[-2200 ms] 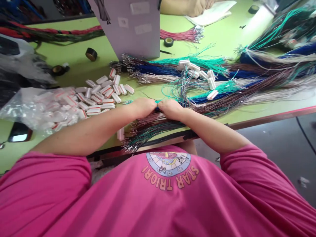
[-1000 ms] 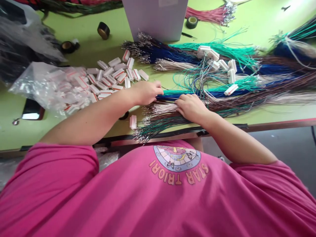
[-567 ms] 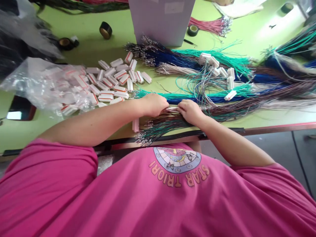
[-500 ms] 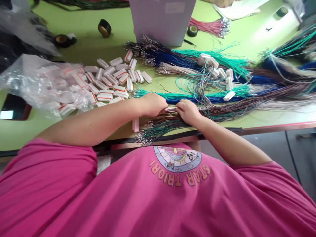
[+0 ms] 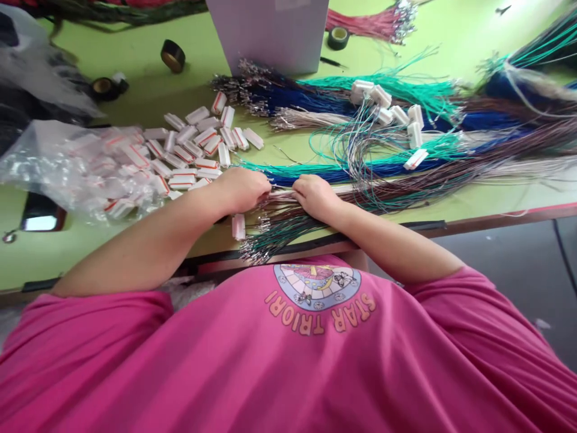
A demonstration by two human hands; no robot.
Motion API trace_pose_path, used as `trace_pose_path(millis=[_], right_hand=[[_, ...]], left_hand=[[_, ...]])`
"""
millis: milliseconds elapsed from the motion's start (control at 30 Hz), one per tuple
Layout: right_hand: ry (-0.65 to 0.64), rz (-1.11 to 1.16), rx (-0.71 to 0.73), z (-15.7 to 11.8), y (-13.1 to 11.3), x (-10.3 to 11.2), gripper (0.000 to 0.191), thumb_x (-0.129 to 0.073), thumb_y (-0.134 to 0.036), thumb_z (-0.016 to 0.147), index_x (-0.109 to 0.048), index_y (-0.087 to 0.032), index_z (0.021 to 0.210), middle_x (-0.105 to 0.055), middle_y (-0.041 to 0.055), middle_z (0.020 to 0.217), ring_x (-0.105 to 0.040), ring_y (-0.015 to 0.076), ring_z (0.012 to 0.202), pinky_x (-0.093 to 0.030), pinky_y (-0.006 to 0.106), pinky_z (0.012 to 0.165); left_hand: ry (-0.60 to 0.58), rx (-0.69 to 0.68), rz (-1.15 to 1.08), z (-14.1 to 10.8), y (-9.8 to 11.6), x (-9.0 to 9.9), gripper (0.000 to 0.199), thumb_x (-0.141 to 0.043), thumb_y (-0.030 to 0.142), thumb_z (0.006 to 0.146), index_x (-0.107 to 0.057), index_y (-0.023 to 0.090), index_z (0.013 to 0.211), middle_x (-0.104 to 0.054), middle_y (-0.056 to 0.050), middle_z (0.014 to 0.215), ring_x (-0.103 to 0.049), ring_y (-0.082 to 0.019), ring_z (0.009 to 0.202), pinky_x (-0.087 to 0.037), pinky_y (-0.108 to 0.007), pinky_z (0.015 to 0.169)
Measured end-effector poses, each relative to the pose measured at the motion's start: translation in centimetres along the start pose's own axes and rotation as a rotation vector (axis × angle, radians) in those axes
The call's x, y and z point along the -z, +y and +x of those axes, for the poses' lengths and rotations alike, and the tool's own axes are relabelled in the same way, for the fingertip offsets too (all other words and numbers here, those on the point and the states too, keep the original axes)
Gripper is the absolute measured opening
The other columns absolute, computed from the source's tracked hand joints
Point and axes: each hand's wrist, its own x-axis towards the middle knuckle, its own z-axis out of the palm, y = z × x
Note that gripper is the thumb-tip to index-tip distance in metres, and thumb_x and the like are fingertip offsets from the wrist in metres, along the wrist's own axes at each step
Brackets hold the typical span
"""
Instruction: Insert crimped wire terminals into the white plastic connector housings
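My left hand point(image 5: 249, 189) is closed near the ends of the wire bundles, on something I cannot make out. To its right my right hand point(image 5: 313, 195) has its fingers pressed together over the white and brown wires point(image 5: 387, 201); what it pinches is hidden. Blue wires point(image 5: 288, 180) run just beyond both hands. Below them lie dark green wires point(image 5: 270, 243) with metal tips, and a single white connector point(image 5: 238, 227). Many white connectors with red stripes point(image 5: 183, 154) are scattered left of my left hand.
A clear plastic bag point(image 5: 58, 156) with connectors lies at left, above a dark phone-like object point(image 5: 44, 211). A grey box point(image 5: 270, 36) stands at the back. Black tape rolls point(image 5: 173, 56) and pink wires point(image 5: 365, 25) lie around it. Wired connectors point(image 5: 415, 134) rest on wires at right.
My left hand has moved left and farther from my right hand, which also shifted slightly left. The whole view has shifted a little.
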Motion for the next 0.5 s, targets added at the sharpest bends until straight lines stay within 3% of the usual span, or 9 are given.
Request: trace_pose_path(millis=[133,200,333,433,500], right_hand=[[0.161,0.05,0.093,-3.3,2.5,2.1,0.038,-0.044,-0.021,0.099,-0.067,-0.008,0.127,-0.068,0.0185,0.121,-0.059,0.0269,0.111,-0.044,0.037,0.099],[0.225,0.02,0.07,-5.4,3.9,3.1,0.039,-0.044,-0.022,0.099,-0.066,-0.009,0.128,-0.069,0.0175,0.121,-0.06,0.0268,0.111,-0.045,0.037,0.097],[0.12,-0.189,0.057,-8.1,4.5,3.3,0.037,-0.039,-0.023,0.103,-0.07,-0.01,0.118,-0.069,0.0174,0.12,-0.059,0.027,0.104,-0.043,0.036,0.093],[0.107,-0.327,0.094,-8.2,3.9,2.3,0.039,-0.034,-0.019,0.104,-0.066,-0.01,0.124,-0.064,0.0184,0.132,-0.055,0.0279,0.108,-0.039,0.038,0.096],[0.097,-0.378,0.088,-7.7,3.8,1.7,0.039,-0.033,-0.016,0.103,-0.066,-0.01,0.123,-0.064,0.0177,0.129,-0.054,0.0276,0.105,-0.038,0.037,0.094]], left_hand=[[-0.029,0.042,0.012,-0.2,0.2,0.6,0.032,-0.045,0.024,0.095,-0.078,0.025,0.096,-0.073,-0.009,0.104,-0.066,-0.023,0.091,-0.042,-0.032,0.067],[-0.056,0.041,0.012,-0.3,0.4,0.9,0.031,-0.048,0.028,0.096,-0.078,0.024,0.098,-0.072,-0.009,0.106,-0.066,-0.023,0.091,-0.042,-0.031,0.066],[0.081,0.027,0.006,0.0,1.9,1.7,0.036,-0.044,0.034,0.1,-0.075,0.021,0.113,-0.069,-0.012,0.115,-0.067,-0.025,0.093,-0.043,-0.033,0.066],[0.182,-0.029,0.01,1.0,3.3,1.8,0.036,-0.043,0.034,0.101,-0.071,0.02,0.119,-0.067,-0.013,0.12,-0.068,-0.026,0.094,-0.043,-0.033,0.066],[0.19,-0.008,0.015,1.9,3.9,1.5,0.035,-0.047,0.036,0.101,-0.067,0.017,0.123,-0.066,-0.015,0.122,-0.069,-0.027,0.093,-0.043,-0.033,0.067]])
